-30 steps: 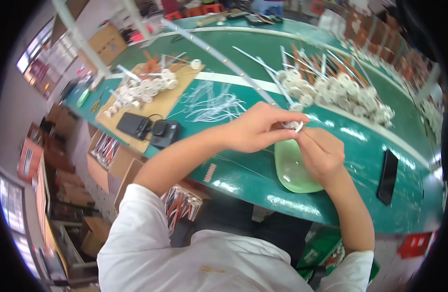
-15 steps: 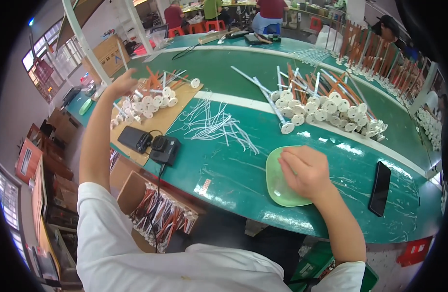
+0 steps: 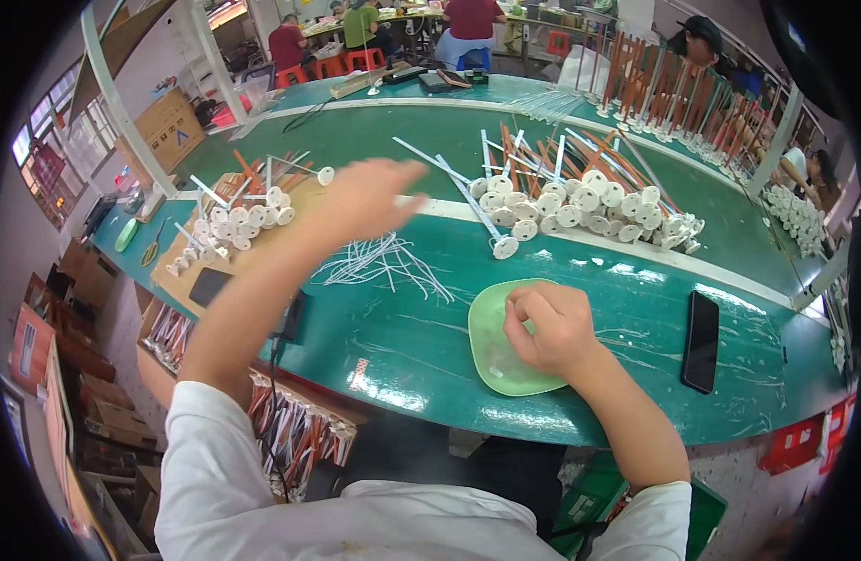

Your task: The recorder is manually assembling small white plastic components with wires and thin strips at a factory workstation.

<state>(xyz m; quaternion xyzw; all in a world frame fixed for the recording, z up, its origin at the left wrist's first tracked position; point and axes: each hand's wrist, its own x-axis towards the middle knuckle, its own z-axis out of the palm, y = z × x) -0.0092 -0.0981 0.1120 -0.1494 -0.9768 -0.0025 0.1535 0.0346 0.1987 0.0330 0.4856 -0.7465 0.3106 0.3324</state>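
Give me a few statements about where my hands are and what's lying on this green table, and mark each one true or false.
1. The right hand rests on the light green dish. True.
2. The left hand grips the black phone. False: the black phone lies alone on the table, right of the dish, and the left hand is raised, blurred, above the table.
3. A bundle of thin white ties lies loose left of the dish. True.
4. The white disc-ended parts are stacked inside the dish. False: they are heaped on the table beyond it.
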